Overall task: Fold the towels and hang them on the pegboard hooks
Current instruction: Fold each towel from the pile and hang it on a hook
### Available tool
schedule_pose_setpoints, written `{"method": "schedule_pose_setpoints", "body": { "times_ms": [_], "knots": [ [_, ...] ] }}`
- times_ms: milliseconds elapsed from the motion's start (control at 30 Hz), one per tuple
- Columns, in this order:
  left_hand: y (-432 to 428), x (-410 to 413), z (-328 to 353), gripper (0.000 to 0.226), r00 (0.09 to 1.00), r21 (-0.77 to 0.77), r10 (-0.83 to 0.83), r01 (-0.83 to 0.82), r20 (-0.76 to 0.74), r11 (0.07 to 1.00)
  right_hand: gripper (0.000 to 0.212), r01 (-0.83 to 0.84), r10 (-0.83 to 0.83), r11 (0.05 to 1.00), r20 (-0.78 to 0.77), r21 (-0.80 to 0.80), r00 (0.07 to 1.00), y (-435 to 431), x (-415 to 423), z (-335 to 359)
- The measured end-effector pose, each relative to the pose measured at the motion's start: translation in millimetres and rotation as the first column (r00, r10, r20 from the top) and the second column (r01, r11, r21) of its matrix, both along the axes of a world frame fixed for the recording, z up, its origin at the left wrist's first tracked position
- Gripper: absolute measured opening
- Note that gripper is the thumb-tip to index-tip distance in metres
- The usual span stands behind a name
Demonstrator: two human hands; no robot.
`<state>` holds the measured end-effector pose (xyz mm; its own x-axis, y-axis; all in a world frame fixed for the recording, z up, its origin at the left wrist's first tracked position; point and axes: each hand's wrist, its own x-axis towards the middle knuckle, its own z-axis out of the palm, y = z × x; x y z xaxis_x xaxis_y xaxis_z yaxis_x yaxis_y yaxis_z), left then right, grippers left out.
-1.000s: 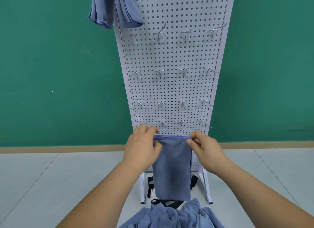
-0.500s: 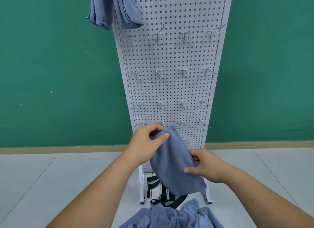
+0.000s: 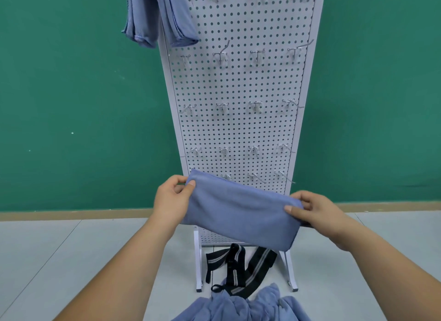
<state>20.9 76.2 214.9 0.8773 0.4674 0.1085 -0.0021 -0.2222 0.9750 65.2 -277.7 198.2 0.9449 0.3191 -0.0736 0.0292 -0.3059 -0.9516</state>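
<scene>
Fingers (image 3: pixel 175 179): head view. The left hand (image 3: pixel 170 201) pinches the upper left corner of the folded towel (image 3: pixel 238 213), thumb on the front face and fingers curled behind. The right hand (image 3: pixel 317 213) pinches the right short end, thumb laid flat on the front.
Folded towel: blue, soft napped cloth. A long rectangle held taut in the air between both hands, left end higher than right, in front of the lower part of the pegboard (image 3: pixel 238 129).
Pegboard: white perforated metal panel, upright on white legs (image 3: pixel 197 261) that stand on the floor (image 3: pixel 71 261). Its lowest rows are hidden behind the held towel.
Hooks (image 3: pixel 255 105): bare wire pegs in rows of four. One in the lowest row is partly covered by the towel's top edge.
Hung towels (image 3: pixel 157 14): blue folded cloth draped at the board's top left, cut off by the frame edge.
Towel pile (image 3: pixel 241 306): crumpled blue cloth at the bottom edge, nearest the person.
Strap (image 3: pixel 238 265): black webbing with grey stripes, lying between the legs and reaching the pile.
Wall (image 3: pixel 71 93): plain green, with tan skirting (image 3: pixel 71 213) at its foot.
Floor: pale grey tiles.
</scene>
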Motion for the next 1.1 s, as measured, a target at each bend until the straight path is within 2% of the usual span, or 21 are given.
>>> {"method": "schedule_pose_setpoints", "body": {
  "times_ms": [67,133,200,300,400,500,600,700,833,900,967,1100],
  "knots": [
    [-0.4,1.2,0.3,0.010,1.000,-0.039,0.009,-0.009,-0.015,0.999,0.024,0.078,-0.074,0.988,-0.033,0.132,0.997,2.4,-1.9,8.9],
    [-1.6,3.8,-0.9,0.009,0.998,-0.082,0.035,-0.040,-0.057,0.996,0.035,0.137,-0.121,0.970,-0.088,0.199,0.989,4.1,0.4,11.6],
    [-0.2,7.3,-7.1,0.011,0.988,-0.094,0.060,-0.073,-0.140,0.993,0.048,0.142,-0.102,0.957,-0.164,0.254,0.981,2.3,4.0,9.8],
    [4.4,9.3,-19.1,0.033,0.964,-0.132,0.013,-0.049,-0.264,0.990,0.065,0.085,-0.021,0.949,-0.210,0.302,0.977,-3.2,5.1,6.1],
    [8.0,8.5,-23.7,0.052,0.962,-0.145,-0.034,-0.006,-0.270,0.989,0.069,0.118,-0.105,0.970,-0.072,0.214,0.992,-4.4,5.0,2.2],
    [5.9,6.5,-20.9,0.051,0.984,-0.089,0.025,-0.041,-0.179,0.995,0.057,0.222,-0.241,0.955,0.078,0.194,0.967,-0.2,4.2,3.0],
    [-0.5,4.5,-17.4,0.043,0.993,-0.032,0.059,-0.063,-0.099,0.998,0.037,0.258,-0.286,0.949,0.153,0.181,0.946,5.1,4.5,6.0],
    [-4.2,4.0,-17.7,0.034,0.996,-0.050,0.013,-0.018,-0.088,0.999,0.028,0.266,-0.280,0.959,0.171,0.101,0.945,8.2,7.6,3.4],
    [-1.7,1.7,-18.2,0.025,0.989,-0.072,-0.078,0.069,-0.125,0.995,0.023,0.219,-0.223,0.975,0.121,0.042,0.967,5.2,5.5,2.3],
    [0.6,-0.3,-18.2,0.034,0.975,-0.018,-0.166,0.165,-0.149,0.986,0.033,0.166,-0.162,0.986,0.128,-0.018,0.978,3.0,3.4,3.2],
    [2.3,-0.6,-19.4,0.044,0.957,0.069,-0.222,0.238,-0.186,0.969,0.046,0.168,-0.135,0.973,0.201,-0.159,0.970,1.2,5.1,1.4],
    [2.0,1.6,-20.3,0.033,0.959,0.407,-0.174,0.255,-0.226,0.877,0.038,0.258,-0.127,0.905,0.366,-0.338,0.922,0.2,10.0,-0.2]
  ]
}}
